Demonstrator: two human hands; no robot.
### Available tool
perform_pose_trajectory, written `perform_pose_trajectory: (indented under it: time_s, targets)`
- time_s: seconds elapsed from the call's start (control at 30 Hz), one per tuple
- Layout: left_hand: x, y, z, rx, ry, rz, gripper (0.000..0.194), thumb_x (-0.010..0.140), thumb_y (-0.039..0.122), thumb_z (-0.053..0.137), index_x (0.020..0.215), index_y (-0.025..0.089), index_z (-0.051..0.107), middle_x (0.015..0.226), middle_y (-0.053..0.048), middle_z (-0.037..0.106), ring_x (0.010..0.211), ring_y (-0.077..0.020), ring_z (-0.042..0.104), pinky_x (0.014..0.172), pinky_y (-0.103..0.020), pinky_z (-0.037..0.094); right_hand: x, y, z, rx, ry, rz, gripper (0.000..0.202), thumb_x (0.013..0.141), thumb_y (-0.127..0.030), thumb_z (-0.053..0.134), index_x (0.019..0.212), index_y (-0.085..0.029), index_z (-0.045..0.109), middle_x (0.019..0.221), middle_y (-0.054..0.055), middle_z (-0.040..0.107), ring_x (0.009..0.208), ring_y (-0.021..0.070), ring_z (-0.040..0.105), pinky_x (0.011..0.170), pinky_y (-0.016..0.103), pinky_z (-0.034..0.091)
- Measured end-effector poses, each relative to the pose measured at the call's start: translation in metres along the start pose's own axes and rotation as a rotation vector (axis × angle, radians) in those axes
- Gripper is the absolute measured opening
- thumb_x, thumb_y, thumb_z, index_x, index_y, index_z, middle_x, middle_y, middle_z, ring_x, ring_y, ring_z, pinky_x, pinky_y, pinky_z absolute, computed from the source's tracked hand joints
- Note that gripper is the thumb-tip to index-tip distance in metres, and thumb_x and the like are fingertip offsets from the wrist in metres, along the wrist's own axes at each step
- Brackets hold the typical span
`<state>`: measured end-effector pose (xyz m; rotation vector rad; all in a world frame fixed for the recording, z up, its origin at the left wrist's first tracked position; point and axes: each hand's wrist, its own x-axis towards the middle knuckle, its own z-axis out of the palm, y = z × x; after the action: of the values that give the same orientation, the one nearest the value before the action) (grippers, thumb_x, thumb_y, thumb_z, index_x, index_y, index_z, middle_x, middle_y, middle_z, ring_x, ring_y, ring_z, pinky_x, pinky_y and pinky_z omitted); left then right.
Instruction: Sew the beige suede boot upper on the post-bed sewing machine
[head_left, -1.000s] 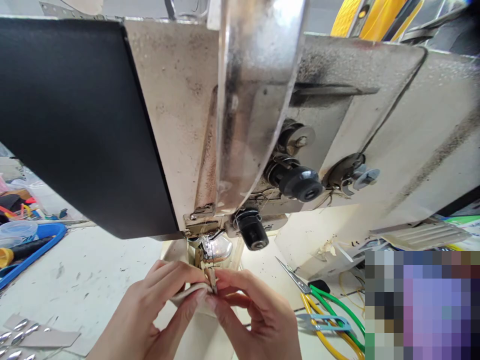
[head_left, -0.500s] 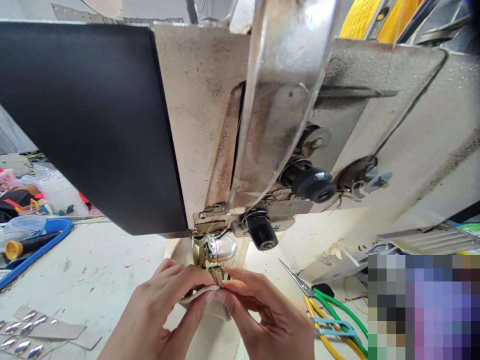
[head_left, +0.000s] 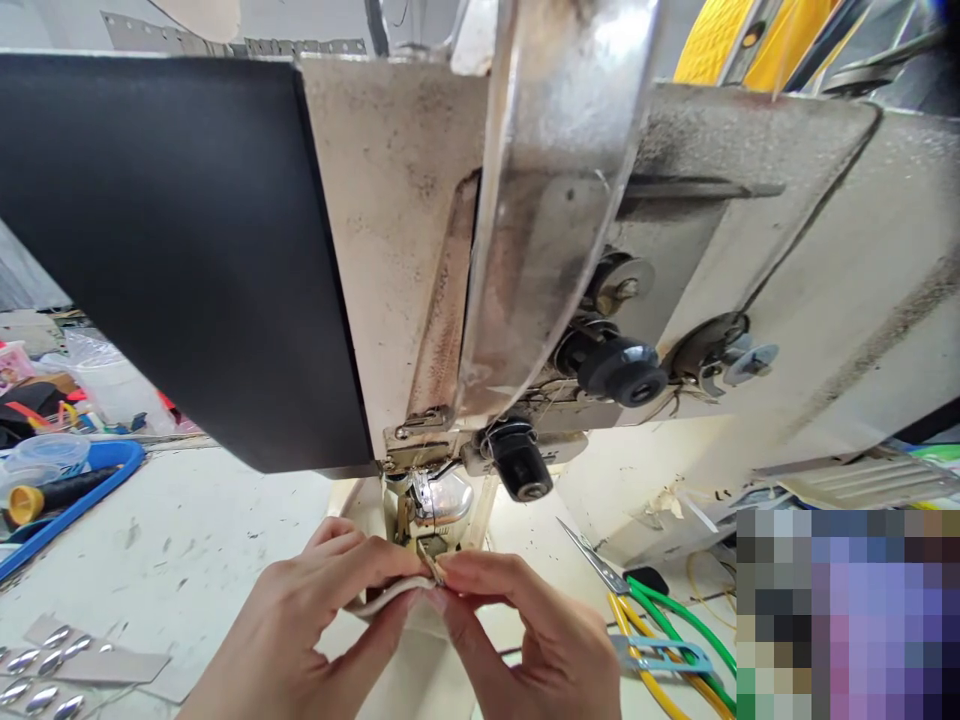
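A pale strip of fabric [head_left: 394, 592] is pinched between both hands, just in front of the sewing machine's needle area [head_left: 431, 500]. My left hand [head_left: 315, 610] is closed on its left part, thumb below and index finger above. Thumb and index finger of my right hand [head_left: 525, 625] are closed on its right end, close to the left fingertips. A small folded edge of the strip stands up between the fingertips. The fingers hide much of the piece. Above the hands looms the sewing machine head [head_left: 397, 200] with black tension knobs [head_left: 622, 372].
Scissors with green handles [head_left: 675, 615], yellow-handled scissors [head_left: 637, 670] and a light blue tool [head_left: 664, 655] lie at the right. Strips with shiny silver ovals [head_left: 67, 665] lie at the left. A blue tray [head_left: 131, 470] holds a dark thread spool [head_left: 67, 490].
My right fingers have shifted slightly at the fabric's end, and its folded edge now shows more between the fingertips. Both hands still hold the strip. The view has moved a little.
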<state>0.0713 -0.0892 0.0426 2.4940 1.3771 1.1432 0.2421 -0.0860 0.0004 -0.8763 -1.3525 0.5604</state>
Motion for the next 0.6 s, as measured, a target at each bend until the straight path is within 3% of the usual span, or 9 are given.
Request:
perform_pose_trajectory:
  time_s: [0.23, 0.33, 0.47, 0.6]
  targets:
    - [-0.002, -0.004, -0.002, 0.048, 0.025, 0.242, 0.032, 0.091, 0.003, 0.062, 0.111, 0.027, 0.057, 0.076, 0.011, 0.067, 0.063, -0.0075, 0.057, 0.093, -0.028, 0.045, 0.000, -0.009, 0.003, 0.204, 0.035, 0.225, 0.009, 0.080, -0.013, 0.073, 0.083, -0.022, 0.073, 0.079, 0.000, 0.076, 0.070, 0.0097, 0.073, 0.070, 0.012, 0.059]
    - [-0.005, -0.008, 0.000, 0.078, 0.031, 0.261, 0.033, 0.091, 0.001, 0.060, 0.115, 0.025, 0.057, 0.074, 0.009, 0.066, 0.062, -0.0084, 0.057, 0.098, -0.031, 0.044, 0.002, -0.009, 0.002, 0.252, 0.037, 0.268, 0.011, 0.077, -0.012, 0.077, 0.080, -0.023, 0.076, 0.077, -0.002, 0.075, 0.069, 0.0090, 0.072, 0.070, 0.011, 0.058]
    - [-0.005, -0.006, 0.001, 0.087, 0.021, 0.240, 0.033, 0.091, 0.002, 0.062, 0.113, 0.025, 0.057, 0.078, 0.010, 0.069, 0.065, -0.0080, 0.060, 0.102, -0.029, 0.043, 0.001, 0.002, 0.000, 0.202, -0.043, 0.183, 0.011, 0.080, -0.015, 0.078, 0.083, -0.026, 0.080, 0.076, -0.002, 0.076, 0.069, 0.0102, 0.072, 0.069, 0.013, 0.058]
    - [-0.005, 0.001, 0.001, 0.040, 0.048, 0.212, 0.033, 0.089, -0.001, 0.060, 0.109, 0.026, 0.057, 0.083, 0.008, 0.070, 0.073, -0.0095, 0.060, 0.093, -0.027, 0.046, -0.004, 0.013, 0.001, 0.174, -0.047, -0.088, 0.031, 0.084, -0.004, 0.073, 0.099, -0.029, 0.082, 0.081, -0.001, 0.077, 0.068, 0.0114, 0.071, 0.066, 0.018, 0.058]
